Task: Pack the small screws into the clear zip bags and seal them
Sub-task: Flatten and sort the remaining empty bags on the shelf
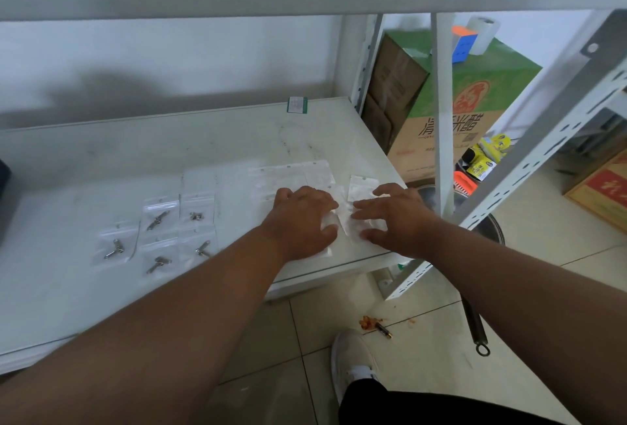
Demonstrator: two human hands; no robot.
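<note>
Left hand point(302, 221): laid palm-down on a heap of empty clear zip bags point(334, 212) near the right front corner of the white shelf board point(237, 139). The fingers are spread and only slightly bent; nothing is pinched. The bags appear to be pressed flat so that one can be separated from the rest.

Right hand point(393, 217): placed just beside the left, palm-down on the same heap, fingers splayed and pointed toward the left hand. No bag is gripped as far as can be seen; whether a single bag is caught under the fingertips cannot be told.

Empty bags, further stock: one small bag point(363, 185) is set just behind the right hand, and a larger flat sheet of bags point(291, 175) lies behind the left hand, kept within easy reach.

Filled bags point(159, 231): five small clear zip bags are laid out in a loose cluster toward the front left of the board, well apart from the heap, presumably so finished work is kept separate. Small metal screws point(157, 219) are seen inside each; whether every strip is sealed cannot be told. No loose screws can be made out on the board.

Surroundings: a green label point(297, 105) is stuck at the rear edge. A green carton point(475, 98) stands beyond the right edge, with a colour cube point(463, 44) on top.
</note>
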